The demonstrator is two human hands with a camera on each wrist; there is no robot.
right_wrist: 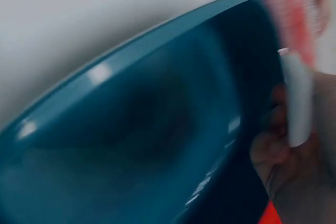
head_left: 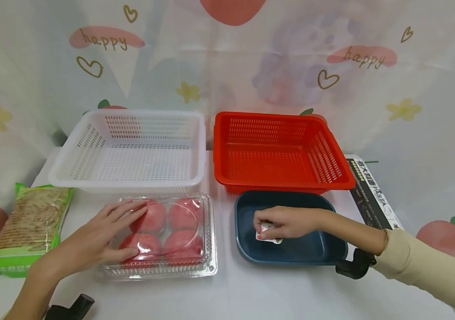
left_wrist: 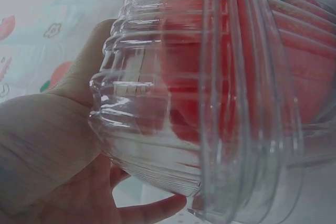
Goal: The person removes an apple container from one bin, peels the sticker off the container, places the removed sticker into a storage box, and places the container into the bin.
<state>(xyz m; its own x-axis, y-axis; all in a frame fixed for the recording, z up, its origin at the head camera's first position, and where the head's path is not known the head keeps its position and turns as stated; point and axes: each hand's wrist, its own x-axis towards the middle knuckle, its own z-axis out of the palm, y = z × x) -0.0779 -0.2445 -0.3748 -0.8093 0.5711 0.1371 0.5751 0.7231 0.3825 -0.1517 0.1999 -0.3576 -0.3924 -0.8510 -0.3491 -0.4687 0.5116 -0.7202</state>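
A clear plastic clamshell box (head_left: 159,234) with several red round fruits inside lies on the table in front of me. My left hand (head_left: 105,233) rests on its left side, fingers spread over the lid and thumb along the front; the left wrist view shows the ribbed box wall (left_wrist: 173,103) against my palm (left_wrist: 47,145). To the right stands a dark blue tray (head_left: 291,253). Inside it my right hand (head_left: 281,222) pinches a small white and red packet (head_left: 268,235). The right wrist view is blurred, showing the blue tray (right_wrist: 131,129) and the white packet (right_wrist: 296,103).
A white basket (head_left: 131,149) and a red basket (head_left: 279,151) stand side by side behind the box and tray. A green bag of dry noodles (head_left: 27,226) lies at the left edge. A dark printed box (head_left: 371,191) lies at the right. A patterned cloth hangs behind.
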